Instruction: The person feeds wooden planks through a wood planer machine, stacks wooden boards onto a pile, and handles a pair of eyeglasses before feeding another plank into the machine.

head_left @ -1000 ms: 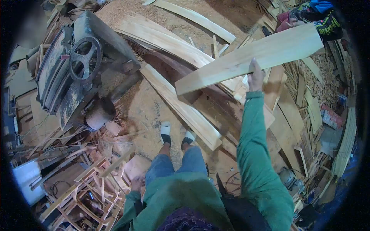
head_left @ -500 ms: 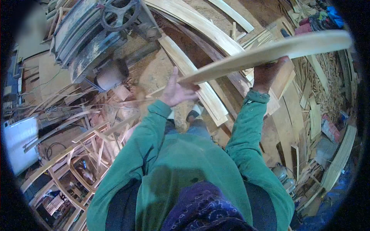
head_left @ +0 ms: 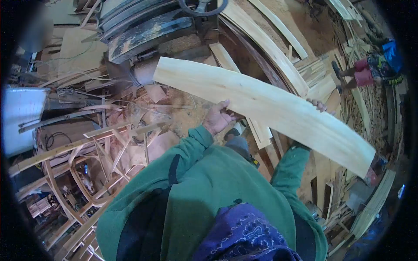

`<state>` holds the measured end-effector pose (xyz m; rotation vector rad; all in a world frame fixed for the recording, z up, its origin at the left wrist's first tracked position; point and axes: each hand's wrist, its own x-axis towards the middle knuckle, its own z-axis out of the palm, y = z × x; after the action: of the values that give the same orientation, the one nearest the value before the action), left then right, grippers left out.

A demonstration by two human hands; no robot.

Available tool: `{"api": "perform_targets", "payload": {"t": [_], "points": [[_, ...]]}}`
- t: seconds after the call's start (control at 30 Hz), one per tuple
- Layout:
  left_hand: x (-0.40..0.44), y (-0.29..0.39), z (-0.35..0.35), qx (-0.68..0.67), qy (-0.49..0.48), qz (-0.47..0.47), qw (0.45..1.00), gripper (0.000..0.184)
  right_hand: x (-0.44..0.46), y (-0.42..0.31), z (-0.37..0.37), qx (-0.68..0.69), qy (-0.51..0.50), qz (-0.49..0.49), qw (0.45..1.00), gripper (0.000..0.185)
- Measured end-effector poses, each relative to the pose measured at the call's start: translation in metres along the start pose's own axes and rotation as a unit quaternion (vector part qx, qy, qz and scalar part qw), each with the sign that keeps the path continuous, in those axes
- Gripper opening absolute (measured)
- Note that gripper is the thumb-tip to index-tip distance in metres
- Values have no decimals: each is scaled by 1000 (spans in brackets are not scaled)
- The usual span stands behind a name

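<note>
A long, pale wooden board (head_left: 261, 108) lies flat side up across my view in the head camera, slanting down from upper left to lower right. My left hand (head_left: 219, 117) grips its near edge left of the middle, the thumb on the edge and the fingers partly hidden beneath. From underneath, my right hand (head_left: 317, 105) reaches around the board, with its fingertips curled over the far edge. The board covers the palm and wrist of that hand.
A dusty machine with a handwheel (head_left: 203, 6) stands ahead to the left. Curved wooden frames (head_left: 82, 187) are stacked at lower left. Long planks (head_left: 265, 43) lie on the floor ahead. At upper right is another person (head_left: 370, 71), near scattered wood strips.
The board has turned from edge-on to its broad face and swung so its right end is lower. My left hand has closed on its near edge. The view has shifted right.
</note>
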<state>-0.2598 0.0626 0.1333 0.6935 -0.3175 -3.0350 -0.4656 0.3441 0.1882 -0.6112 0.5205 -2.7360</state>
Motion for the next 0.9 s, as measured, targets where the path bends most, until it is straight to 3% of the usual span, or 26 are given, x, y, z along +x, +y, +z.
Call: {"api": "perform_targets", "payload": {"t": [0.03, 0.1, 0.2, 0.27, 0.33, 0.4, 0.47, 0.53, 0.6, 0.63, 0.67, 0.73, 0.83, 0.87, 0.9], "points": [[-9, 9, 0, 0, -16, -6, 1000, 54, -14, -1, 11, -24, 58, 21, 998, 50], [-28, 22, -4, -2, -45, -25, 999, 56, -46, 0, 18, -109, 162, 67, 979, 41], [-43, 35, -15, 7, -55, -39, 998, 57, -129, 13, 8, -290, 267, 240, 887, 32], [-51, 41, -20, 22, -59, -40, 997, 58, -202, 19, 20, -382, 238, 409, 794, 31], [-61, 48, -28, 33, -64, -48, 996, 57, -240, 22, 79, -449, 118, 553, 691, 34], [-68, 56, -38, 47, -72, -65, 994, 57, -225, 11, 158, -532, -1, 600, 597, 28], [-70, 61, -50, 62, -67, -75, 993, 57, -201, 5, 218, -483, 145, 538, 675, 20], [-75, 59, -48, 74, -61, -77, 992, 53, -185, -10, 216, -568, 186, 326, 733, 28], [-82, 57, -37, 84, -47, -62, 993, 46, -171, -14, 212, -741, 167, 215, 614, 41], [-85, 57, -35, 89, -48, -67, 993, 45, -176, -25, 195, -800, 102, 208, 554, 50], [-88, 57, -34, 93, -46, -69, 992, 45, -203, -44, 141, -837, 5, 152, 526, 45], [-94, 55, -33, 119, -42, -69, 990, 45, -222, -52, 116, -717, 139, 461, 504, 36], [-88, 46, -30, 168, -23, -19, 985, 45, -270, -57, 62, -611, 155, 561, 537, 45], [-85, 39, -29, 182, 2, 12, 983, 46, -324, -55, 11, -696, 171, 482, 503, 42], [-82, 31, -27, 196, 26, 43, 979, 47, -318, -44, 31, -633, 202, 469, 582, 37]]}}
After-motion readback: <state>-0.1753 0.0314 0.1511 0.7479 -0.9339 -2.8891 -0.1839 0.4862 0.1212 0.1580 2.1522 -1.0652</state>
